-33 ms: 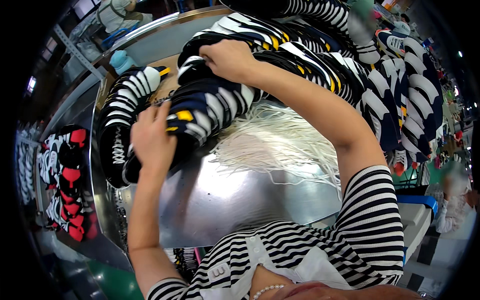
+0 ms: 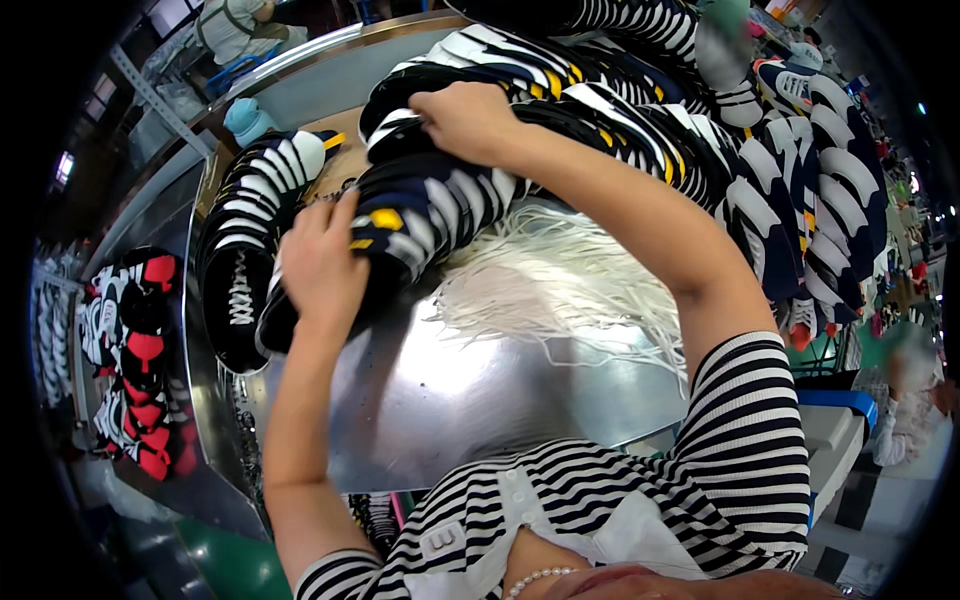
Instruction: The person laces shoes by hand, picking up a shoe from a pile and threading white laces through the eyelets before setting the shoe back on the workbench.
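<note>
Shoe uppers lie nested; left hand on near end, right hand at far side; fingers' clamping indeterminable.

A shiny metal worktable filled the middle of the room, a white glare spreading over its nearer half. Along the surface's far edge rose a pale grey panel, capped with a brownish rim. Past the far left corner, a perforated metal post stood aslant, and well beyond the far edge a blue chair showed in part. Off the near left corner lay a glossy green floor with bright reflections. Beside the right edge sat a grey box with a blue rim. Far left, a bright light broke the dimness.
</note>
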{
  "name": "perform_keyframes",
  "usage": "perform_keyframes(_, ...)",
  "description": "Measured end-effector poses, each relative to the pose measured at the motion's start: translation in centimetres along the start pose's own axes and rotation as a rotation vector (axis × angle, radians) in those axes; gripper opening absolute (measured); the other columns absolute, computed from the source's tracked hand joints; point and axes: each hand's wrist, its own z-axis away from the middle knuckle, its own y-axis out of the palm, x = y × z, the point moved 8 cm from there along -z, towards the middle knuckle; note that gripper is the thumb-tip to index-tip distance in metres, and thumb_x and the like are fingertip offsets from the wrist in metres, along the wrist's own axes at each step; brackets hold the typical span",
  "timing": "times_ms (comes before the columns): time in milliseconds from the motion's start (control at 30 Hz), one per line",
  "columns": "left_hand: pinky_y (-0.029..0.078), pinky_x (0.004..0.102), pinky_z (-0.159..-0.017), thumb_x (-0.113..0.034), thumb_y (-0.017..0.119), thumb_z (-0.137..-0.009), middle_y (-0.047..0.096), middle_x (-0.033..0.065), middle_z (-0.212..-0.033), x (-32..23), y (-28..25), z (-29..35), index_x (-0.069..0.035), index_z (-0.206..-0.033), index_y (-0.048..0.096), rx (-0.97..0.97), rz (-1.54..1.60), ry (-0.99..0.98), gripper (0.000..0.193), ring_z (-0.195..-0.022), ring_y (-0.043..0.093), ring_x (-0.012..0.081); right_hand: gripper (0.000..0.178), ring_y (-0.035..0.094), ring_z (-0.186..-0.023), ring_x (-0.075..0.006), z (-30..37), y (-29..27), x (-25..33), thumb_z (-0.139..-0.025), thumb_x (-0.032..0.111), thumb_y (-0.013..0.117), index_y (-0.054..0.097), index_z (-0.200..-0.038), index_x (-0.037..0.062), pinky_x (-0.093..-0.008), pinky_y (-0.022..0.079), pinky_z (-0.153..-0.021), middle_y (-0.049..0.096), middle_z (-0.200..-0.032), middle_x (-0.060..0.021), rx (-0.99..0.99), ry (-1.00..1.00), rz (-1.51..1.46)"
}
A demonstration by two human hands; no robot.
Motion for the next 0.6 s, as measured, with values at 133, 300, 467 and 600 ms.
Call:
perform_keyframes(133,0.041,0.0384,-0.091,0.002,0.063,-0.065,0.059,0.0049,-0.126,-0.5,4.0,-2.2,-0.011,-0.134,0.054,-0.198,0.031,0.096,0.071,-0.115,0.055,0.0232,0.038,0.068,-0.094,-0.0336,1.7,0.7,-5.7,-0.088,0.041,0.064,0.068,-0.113,0.0119,-0.044,0.053,-0.079,0.071,-0.097,-0.0134,-0.028,0.122,-0.126)
perform_keyframes(300,0.039,0.0411,-0.096,-0.004,0.071,-0.077,0.058,0.0116,-0.125,1.2,2.4,6.6,-0.005,-0.121,0.06,-0.404,0.2,0.373,0.045,-0.116,0.054,0.0313,0.02,0.063,-0.07,-0.0095,12.2,-3.8,-6.0,-0.095,0.017,0.063,0.067,-0.108,0.0031,-0.0227,0.048,-0.065,0.072,-0.085,-0.0045,-0.042,0.35,-0.201)
perform_keyframes(467,0.042,0.0415,-0.092,-0.009,0.072,-0.079,0.062,0.0075,-0.113,-2.8,1.9,7.9,-0.005,-0.105,0.068,-0.447,0.299,0.36,0.027,-0.106,0.06,0.0284,0.015,0.062,-0.068,-0.0128,22.6,1.7,1.3,-0.09,0.008,0.067,0.067,-0.104,0.0033,-0.0252,0.048,-0.061,0.069,-0.087,-0.0078,0.061,0.309,-0.6)
perform_keyframes(600,0.043,0.0432,-0.096,-0.021,0.071,-0.083,0.061,0.0156,-0.115,-3.8,6.3,7.4,0.001,-0.113,0.063,-0.119,0.379,0.342,0.038,-0.11,0.058,0.0328,0.015,0.067,-0.08,-0.0291,27.0,2.1,6.4,-0.087,0.011,0.064,0.067,-0.102,0.0074,-0.0358,0.053,-0.07,0.069,-0.097,-0.0101,0.132,0.222,-0.607)
